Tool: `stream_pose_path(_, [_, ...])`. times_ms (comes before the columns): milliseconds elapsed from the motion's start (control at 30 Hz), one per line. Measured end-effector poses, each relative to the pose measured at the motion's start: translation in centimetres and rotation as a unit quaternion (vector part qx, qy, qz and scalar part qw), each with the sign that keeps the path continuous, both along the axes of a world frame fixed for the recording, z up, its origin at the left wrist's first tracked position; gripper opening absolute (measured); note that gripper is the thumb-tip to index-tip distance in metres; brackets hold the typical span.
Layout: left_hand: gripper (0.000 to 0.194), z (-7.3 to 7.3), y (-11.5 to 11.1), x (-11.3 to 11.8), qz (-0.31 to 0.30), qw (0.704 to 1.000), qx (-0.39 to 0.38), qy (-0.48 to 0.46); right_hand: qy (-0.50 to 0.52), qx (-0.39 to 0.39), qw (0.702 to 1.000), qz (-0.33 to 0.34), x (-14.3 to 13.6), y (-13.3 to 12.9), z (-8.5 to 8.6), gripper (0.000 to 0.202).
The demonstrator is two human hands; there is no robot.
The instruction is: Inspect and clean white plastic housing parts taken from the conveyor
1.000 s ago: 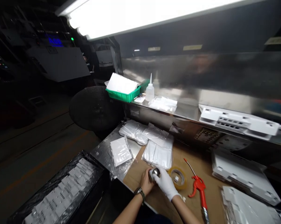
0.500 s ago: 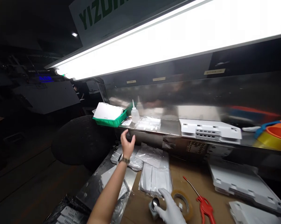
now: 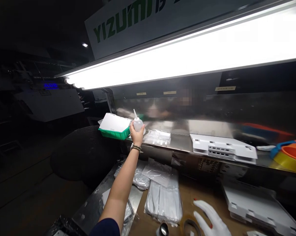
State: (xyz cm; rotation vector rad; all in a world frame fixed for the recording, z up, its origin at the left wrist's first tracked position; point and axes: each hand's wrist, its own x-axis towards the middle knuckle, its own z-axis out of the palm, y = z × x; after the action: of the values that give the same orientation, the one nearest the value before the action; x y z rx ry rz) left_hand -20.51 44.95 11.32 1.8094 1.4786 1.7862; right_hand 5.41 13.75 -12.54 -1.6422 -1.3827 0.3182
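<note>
My bare left hand (image 3: 137, 136), with a beaded bracelet at the wrist, is wrapped round a translucent squeeze bottle (image 3: 138, 124) with a pointed nozzle. The bottle leans slightly at the steel shelf; its base is hidden by the hand. In a white glove, my right hand (image 3: 212, 218) hovers low over the bench, thumb and fingers apart. Red bits of an air blow gun (image 3: 211, 226) show under and beside it, mostly covered. Left of this hand lie a tape roll (image 3: 183, 226) and a round shiny metal object (image 3: 163, 229).
On the shelf (image 3: 179, 141) are a green tray (image 3: 113, 134) with white panels, bagged parts (image 3: 157, 136), a white slotted panel (image 3: 223, 148) and coloured bowls (image 3: 291, 157). Plastic-bagged stacks (image 3: 162, 201) lie on the bench; more white panels (image 3: 256, 200) sit right. A lamp (image 3: 187, 52) hangs overhead.
My left hand has reached forward and closed round the bottle, which now tilts. My right hand has moved right, from beside the metal object and tape to over the blow gun. The view has shifted.
</note>
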Motion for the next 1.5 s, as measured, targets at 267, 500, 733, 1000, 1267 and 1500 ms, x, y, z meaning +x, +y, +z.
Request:
stream_pose_path(267, [0.065,-7.8,-20.0,-2.1,-0.161,0.984,0.011,0.073,-0.008,0.042,0.989,0.141,-7.8,4.5,19.2,0.054])
stream_pose_path(500, [0.067,-13.4,-31.6,-2.6,-0.151,0.975,-0.147,0.068,-0.1,-0.065,0.975,0.189,-14.0,4.4,18.6,0.042])
stream_pose_path(733, [0.051,-12.3,-33.9,-4.3,-0.179,0.958,-0.222,-0.024,-0.024,-0.078,0.967,0.241,-15.9,2.1,17.2,0.03])
stream_pose_path(1000, [0.063,-14.0,-34.6,-5.4,-0.622,0.544,-0.409,-0.387,0.076,-0.116,0.867,0.479,-15.0,0.8,18.6,0.024])
stream_pose_path(1267, [0.056,-13.5,-35.6,-5.2,-0.539,0.673,-0.34,-0.376,0.152,-0.155,0.848,0.484,-12.3,0.8,18.3,0.057])
stream_pose_path(1500, [0.059,-13.7,-34.9,-5.7,-0.398,0.838,-0.286,-0.24,0.075,-0.129,0.906,0.397,-12.2,0.9,16.6,0.032])
